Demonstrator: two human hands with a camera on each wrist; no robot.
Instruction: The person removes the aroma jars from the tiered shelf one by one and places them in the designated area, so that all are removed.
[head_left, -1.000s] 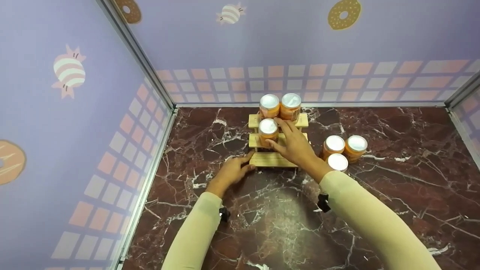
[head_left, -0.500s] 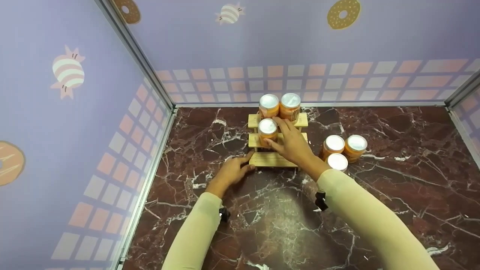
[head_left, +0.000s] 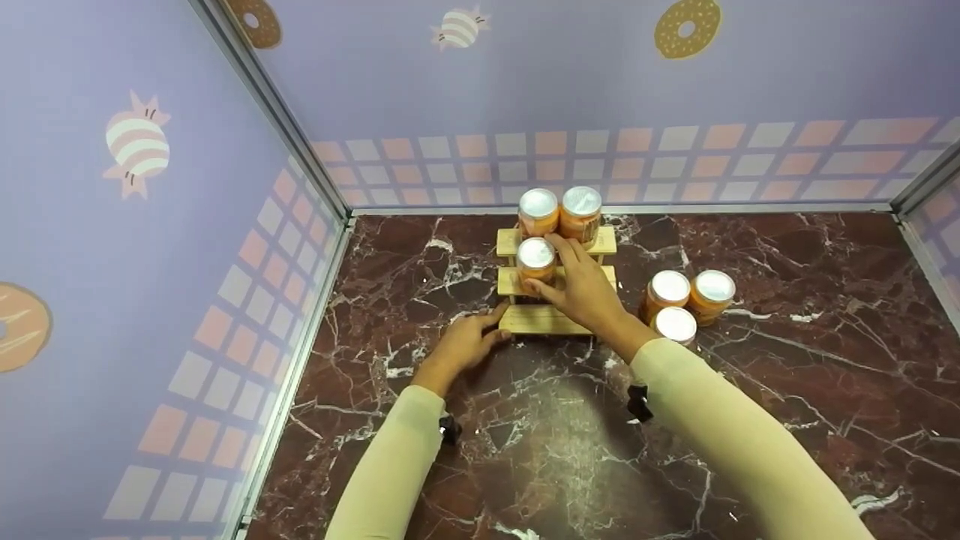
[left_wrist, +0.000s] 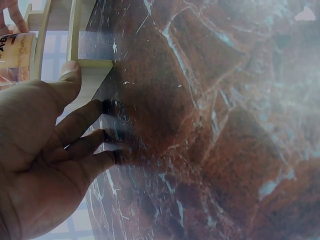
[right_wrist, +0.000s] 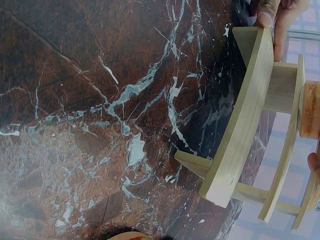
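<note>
A three-step wooden stand [head_left: 547,321] stands on the marble-patterned table. My left hand [head_left: 463,341] holds its lowest step at the left end, with the thumb in front and the index finger behind. On the middle step, at its left, is an upright orange can [head_left: 535,255] with a silvery lid. My right hand [head_left: 589,291] grips that can from the right, thumb at the front and fingers behind. The right wrist view shows the can's base close at the middle step. Two similar cans [head_left: 538,206] [head_left: 581,210] sit side by side on the top step.
Right of the stand, three more orange cans [head_left: 670,289] [head_left: 712,292] [head_left: 676,325] are grouped on the table [head_left: 810,390], close to my right forearm. A purple patterned wall [head_left: 600,90] rises behind the stand, and another [head_left: 210,315] runs along the left.
My right forearm and wrist have shifted slightly left, while the held can stays almost in place on the middle step. My left hand and the stand look unmoved.
</note>
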